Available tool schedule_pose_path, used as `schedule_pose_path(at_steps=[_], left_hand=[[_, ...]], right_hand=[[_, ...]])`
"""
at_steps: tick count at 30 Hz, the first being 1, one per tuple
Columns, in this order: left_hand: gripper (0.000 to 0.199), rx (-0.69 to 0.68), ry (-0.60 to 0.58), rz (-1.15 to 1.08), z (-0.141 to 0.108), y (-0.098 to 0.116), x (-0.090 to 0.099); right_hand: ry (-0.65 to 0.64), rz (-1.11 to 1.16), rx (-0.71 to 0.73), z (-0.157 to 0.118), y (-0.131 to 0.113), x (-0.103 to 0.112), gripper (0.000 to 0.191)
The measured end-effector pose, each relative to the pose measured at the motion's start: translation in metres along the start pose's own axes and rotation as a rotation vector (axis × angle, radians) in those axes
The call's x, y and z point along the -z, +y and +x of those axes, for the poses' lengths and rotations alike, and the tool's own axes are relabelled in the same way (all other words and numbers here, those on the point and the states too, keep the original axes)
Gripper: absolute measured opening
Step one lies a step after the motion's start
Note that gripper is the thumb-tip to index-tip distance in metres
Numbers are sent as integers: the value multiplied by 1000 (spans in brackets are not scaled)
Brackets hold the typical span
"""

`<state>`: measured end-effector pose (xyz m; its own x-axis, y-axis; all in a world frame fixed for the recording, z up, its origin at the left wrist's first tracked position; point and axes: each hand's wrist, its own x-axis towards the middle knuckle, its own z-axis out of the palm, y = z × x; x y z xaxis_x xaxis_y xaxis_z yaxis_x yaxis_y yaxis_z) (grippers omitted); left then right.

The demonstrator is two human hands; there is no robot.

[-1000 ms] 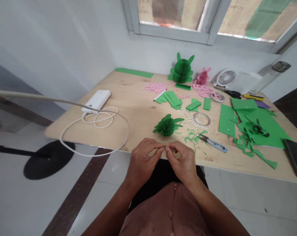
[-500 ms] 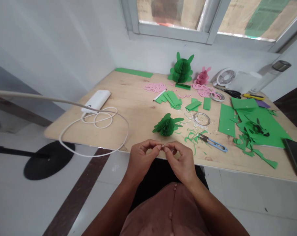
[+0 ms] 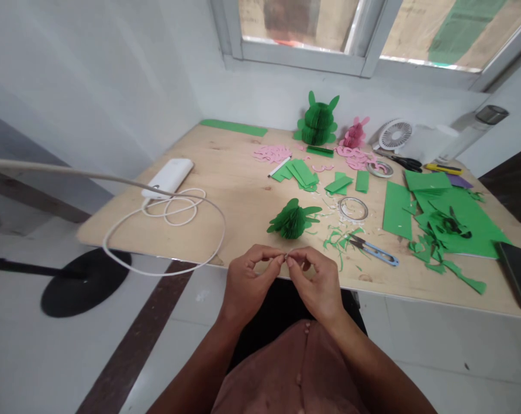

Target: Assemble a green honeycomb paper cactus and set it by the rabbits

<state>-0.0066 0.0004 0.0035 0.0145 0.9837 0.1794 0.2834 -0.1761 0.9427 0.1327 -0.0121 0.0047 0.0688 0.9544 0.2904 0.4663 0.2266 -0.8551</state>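
Both your left hand and right hand pinch a tiny, unidentifiable piece, the green paper figure at twelve o'clock; such fingertip work seemingly demands steadiness next.

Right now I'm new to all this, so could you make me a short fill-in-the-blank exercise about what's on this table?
1. The near figure, just beyond the left hand and right hand, is coloured ____.
2. Beside the large figure at the wall, the small figure is coloured ____.
3. In this view, the fan stands to the ____ of the small figure.
4. The handle of the snips is coloured ____.

Missing words: green; pink; right; blue.
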Motion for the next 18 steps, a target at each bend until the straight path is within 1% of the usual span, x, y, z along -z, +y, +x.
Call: schedule_pose_path(at_steps=[5, 10, 13, 18], left_hand=[[12, -122, 24, 88, -3, 3, -1], [11, -170, 22, 110, -3, 3, -2], [10, -217, 33, 152, -3, 5, -2], [11, -320, 82, 261, -3, 8, -3]], right_hand=[[35, -56, 38, 0, 2, -2, 13], [53, -107, 94, 0, 4, -2, 14], [53, -149, 143, 0, 5, -3, 15], [62, -222, 235, -2, 8, -5, 17]])
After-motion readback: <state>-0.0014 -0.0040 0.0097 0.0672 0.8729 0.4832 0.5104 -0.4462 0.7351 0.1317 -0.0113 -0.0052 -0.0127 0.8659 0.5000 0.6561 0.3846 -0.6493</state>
